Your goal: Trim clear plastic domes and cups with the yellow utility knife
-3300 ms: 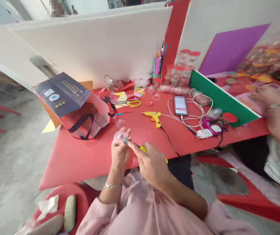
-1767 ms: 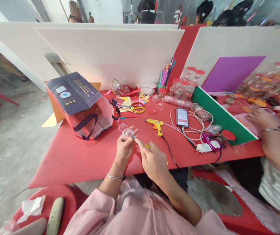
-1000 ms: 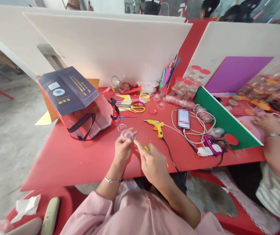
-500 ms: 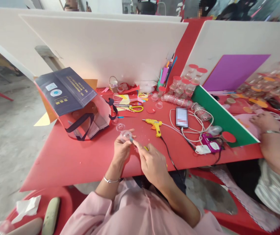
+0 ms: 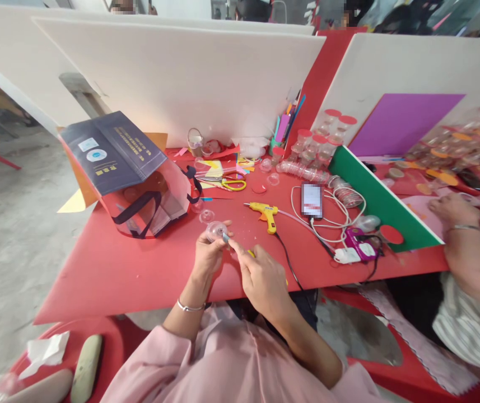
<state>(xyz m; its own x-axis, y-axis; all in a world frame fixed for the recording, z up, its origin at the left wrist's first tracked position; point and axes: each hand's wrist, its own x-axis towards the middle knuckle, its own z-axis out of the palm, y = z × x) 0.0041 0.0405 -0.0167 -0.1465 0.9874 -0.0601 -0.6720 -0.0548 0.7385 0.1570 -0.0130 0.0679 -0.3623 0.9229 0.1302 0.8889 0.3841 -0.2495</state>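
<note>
My left hand (image 5: 206, 253) is closed round the edge of a clear plastic dome (image 5: 215, 230), holding it just above the red table. In my right hand (image 5: 264, 278) is a yellow-handled utility knife (image 5: 251, 253), mostly covered by the fingers. Its grey blade (image 5: 225, 237) touches or nearly touches the dome's right side, and the index finger stretches along it. Another clear dome (image 5: 206, 216) lies just beyond my left hand. A yellow glue gun (image 5: 265, 212) rests on the table ahead of my right hand.
A dark-blue and red bag (image 5: 139, 184) stands left. Scissors (image 5: 233, 182) lie among paper scraps. A phone (image 5: 312, 200), white cables and a purple power block (image 5: 359, 243) sit right, by a green divider (image 5: 382, 204). A co-worker's hand (image 5: 453, 212) rests beyond it.
Both hands keep nearly the same place and hold. The blade looks slightly turned against the dome. The view has shifted very slightly.
</note>
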